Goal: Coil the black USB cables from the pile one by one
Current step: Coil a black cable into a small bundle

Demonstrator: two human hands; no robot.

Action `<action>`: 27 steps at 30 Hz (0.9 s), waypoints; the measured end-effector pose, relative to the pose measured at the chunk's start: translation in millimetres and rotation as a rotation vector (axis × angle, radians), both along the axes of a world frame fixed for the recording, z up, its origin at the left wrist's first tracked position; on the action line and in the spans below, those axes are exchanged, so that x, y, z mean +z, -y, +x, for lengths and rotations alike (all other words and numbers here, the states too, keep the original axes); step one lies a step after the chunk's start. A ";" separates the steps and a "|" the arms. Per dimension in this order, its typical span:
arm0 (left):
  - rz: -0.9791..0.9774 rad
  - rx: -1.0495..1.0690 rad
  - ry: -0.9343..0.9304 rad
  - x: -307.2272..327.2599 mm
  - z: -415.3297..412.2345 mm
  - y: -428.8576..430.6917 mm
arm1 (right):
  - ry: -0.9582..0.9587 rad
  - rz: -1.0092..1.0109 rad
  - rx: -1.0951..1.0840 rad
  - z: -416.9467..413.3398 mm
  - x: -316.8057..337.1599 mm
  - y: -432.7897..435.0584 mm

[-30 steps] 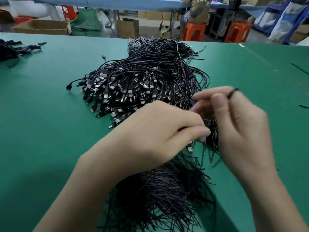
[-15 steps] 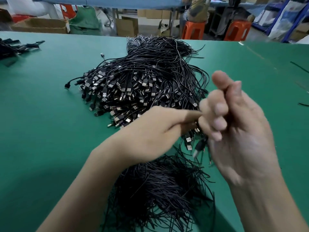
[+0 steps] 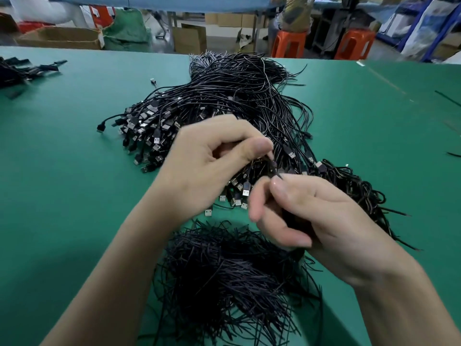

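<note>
A big pile of black USB cables [image 3: 224, 106] lies on the green table [image 3: 62, 196], its silver plugs fanned toward me. My left hand [image 3: 209, 166] hovers over the plugs and pinches a thin black cable [image 3: 274, 168] between thumb and forefinger. My right hand [image 3: 306, 216] sits just below and right of it, fingers curled, pinching the same cable's other part. A heap of short black twist ties [image 3: 229, 275] lies under my wrists. Coiled cables [image 3: 356, 191] lie to the right of my hands.
A smaller bunch of black cables [image 3: 22, 71] lies at the table's far left. Stray black ties [image 3: 449, 98] lie at the right edge. Beyond the table stand cardboard boxes [image 3: 62, 38], two orange stools [image 3: 289, 43] and a person [image 3: 294, 11].
My right hand has dropped from its raised position and turned back down toward the table. My left hand has shifted up over the plugs, and both now pinch the cable close together.
</note>
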State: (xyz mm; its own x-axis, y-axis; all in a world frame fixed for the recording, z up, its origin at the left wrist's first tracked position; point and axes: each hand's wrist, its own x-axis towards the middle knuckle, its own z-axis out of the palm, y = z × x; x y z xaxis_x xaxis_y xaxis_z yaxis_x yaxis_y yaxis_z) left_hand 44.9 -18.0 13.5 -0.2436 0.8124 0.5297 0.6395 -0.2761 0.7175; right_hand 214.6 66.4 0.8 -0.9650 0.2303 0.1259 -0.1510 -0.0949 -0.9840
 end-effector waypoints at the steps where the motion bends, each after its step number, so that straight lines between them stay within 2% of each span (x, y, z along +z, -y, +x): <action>1: -0.054 -0.016 0.042 -4.2 3.8 -2.4 | -0.068 -0.067 -0.005 -1.3 0.8 1.3; 3: -0.225 -0.087 0.076 -11.0 12.4 -5.9 | -0.185 -0.177 -0.115 -3.6 2.1 1.3; 5: -0.395 -0.159 0.035 -13.8 20.4 -7.4 | -0.278 -0.255 -0.288 -4.4 3.1 -2.5; 7: -0.492 -0.200 -0.034 -13.7 26.4 -6.7 | -0.328 -0.199 -0.476 -2.9 2.7 -7.8; 11: -0.515 -0.208 -0.149 -3.9 27.2 -2.2 | -0.224 0.406 -0.811 2.0 -1.9 -12.7; 15: -0.450 -0.160 -0.241 6.0 17.4 3.0 | -0.006 0.780 -0.829 -0.6 -8.3 -7.5; 17: -0.401 -0.080 -0.260 8.5 9.0 7.0 | 0.141 0.891 -0.777 -3.2 -10.5 -3.2; 20: -0.272 0.021 -0.185 10.5 -4.6 14.1 | 0.214 0.744 -0.619 -6.5 -12.2 2.4; 25: -0.202 -0.035 0.134 3.7 -9.3 12.3 | 0.153 0.210 -0.269 -4.2 -8.7 -2.0; 27: -0.178 -0.016 0.157 0.2 -9.1 9.3 | 0.162 0.180 -0.167 -0.6 -8.7 -4.7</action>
State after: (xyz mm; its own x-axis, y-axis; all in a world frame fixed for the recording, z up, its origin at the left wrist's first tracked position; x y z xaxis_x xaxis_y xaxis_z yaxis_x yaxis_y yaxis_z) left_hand 35.8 -27.3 13.6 -0.2980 0.8941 0.3343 0.5123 -0.1457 0.8464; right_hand 214.0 71.1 -8.0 -0.9266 0.3751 0.0268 0.0103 0.0967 -0.9953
